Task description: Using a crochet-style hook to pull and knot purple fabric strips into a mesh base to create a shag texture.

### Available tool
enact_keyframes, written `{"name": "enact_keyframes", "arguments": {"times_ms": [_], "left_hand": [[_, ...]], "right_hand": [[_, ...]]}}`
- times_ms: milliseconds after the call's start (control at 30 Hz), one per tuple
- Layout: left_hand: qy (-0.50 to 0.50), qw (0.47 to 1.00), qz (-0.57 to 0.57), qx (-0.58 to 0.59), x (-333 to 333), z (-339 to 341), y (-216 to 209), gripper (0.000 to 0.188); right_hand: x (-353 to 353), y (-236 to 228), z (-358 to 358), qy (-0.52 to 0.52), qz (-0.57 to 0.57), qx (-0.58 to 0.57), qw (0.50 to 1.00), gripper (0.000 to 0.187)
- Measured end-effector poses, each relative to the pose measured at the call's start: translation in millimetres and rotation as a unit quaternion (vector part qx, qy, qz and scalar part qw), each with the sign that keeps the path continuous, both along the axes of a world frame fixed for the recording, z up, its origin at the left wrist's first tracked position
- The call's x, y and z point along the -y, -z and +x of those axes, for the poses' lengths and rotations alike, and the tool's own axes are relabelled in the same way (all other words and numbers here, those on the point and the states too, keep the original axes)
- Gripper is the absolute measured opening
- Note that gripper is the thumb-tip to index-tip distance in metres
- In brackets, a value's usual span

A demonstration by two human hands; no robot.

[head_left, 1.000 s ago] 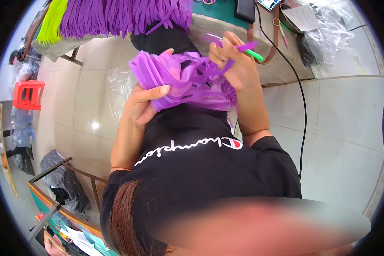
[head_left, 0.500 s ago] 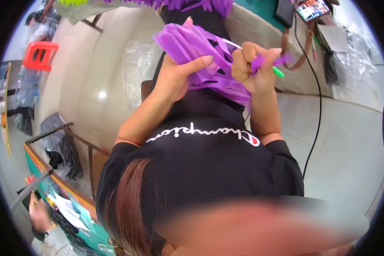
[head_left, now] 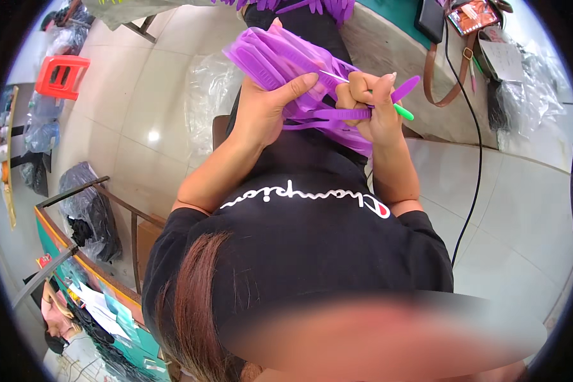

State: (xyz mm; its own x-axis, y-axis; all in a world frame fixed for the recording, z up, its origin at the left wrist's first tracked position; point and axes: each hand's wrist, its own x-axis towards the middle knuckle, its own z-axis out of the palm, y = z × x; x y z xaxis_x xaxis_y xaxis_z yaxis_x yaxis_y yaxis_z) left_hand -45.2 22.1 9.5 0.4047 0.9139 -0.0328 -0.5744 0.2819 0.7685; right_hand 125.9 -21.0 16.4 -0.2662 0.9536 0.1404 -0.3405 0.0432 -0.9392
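My left hand (head_left: pixel 266 109) is closed round a thick bundle of purple rubbery straps (head_left: pixel 261 60), thumb on top. Some of the straps have ribbed ends, and loops of them hang toward my right hand (head_left: pixel 377 105). Curled fingers of that hand grip a slim tool with a green handle end (head_left: pixel 403 113). Its thin, pale shaft (head_left: pixel 333 76) points at the bundle; its tip is hard to make out. One purple strap (head_left: pixel 405 89) sticks out past my right fingers, and a ribbed strap (head_left: pixel 347 114) runs in under them.
More purple straps (head_left: pixel 325 7) lie at the top edge. On the right are a phone (head_left: pixel 472 16), a brown strap (head_left: pixel 431 83) and a black cable (head_left: pixel 478 134). A red stool (head_left: pixel 62 77) stands left; a person (head_left: pixel 57 315) sits at a green-topped table (head_left: pixel 148 340) lower left.
My right hand has moved slightly down and left, and the strap by its fingers is no longer blurred. The tool's shaft now lies over the bundle. The person at lower left has changed posture.
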Motion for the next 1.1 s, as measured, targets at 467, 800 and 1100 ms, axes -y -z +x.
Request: {"name": "enact_keyframes", "arguments": {"times_ms": [467,800,1100], "left_hand": [[-0.021,0.999,0.041,0.005,-4.1,1.8,1.7,0.080],[0.271,0.957,-0.085,-0.057,0.9,-19.8,-10.3,0.065],[0.183,0.976,-0.112,-0.036,3.3,-11.3,4.0,0.030]], "right_hand": [[0.2,-0.4,2.3,0.006,-0.040,-0.040,0.998,0.055],[-48.1,-12.6,55.9,0.380,0.041,0.164,0.909,0.051],[-51.3,-14.0,104.6,0.159,-0.079,-0.098,0.979,0.054]]}}
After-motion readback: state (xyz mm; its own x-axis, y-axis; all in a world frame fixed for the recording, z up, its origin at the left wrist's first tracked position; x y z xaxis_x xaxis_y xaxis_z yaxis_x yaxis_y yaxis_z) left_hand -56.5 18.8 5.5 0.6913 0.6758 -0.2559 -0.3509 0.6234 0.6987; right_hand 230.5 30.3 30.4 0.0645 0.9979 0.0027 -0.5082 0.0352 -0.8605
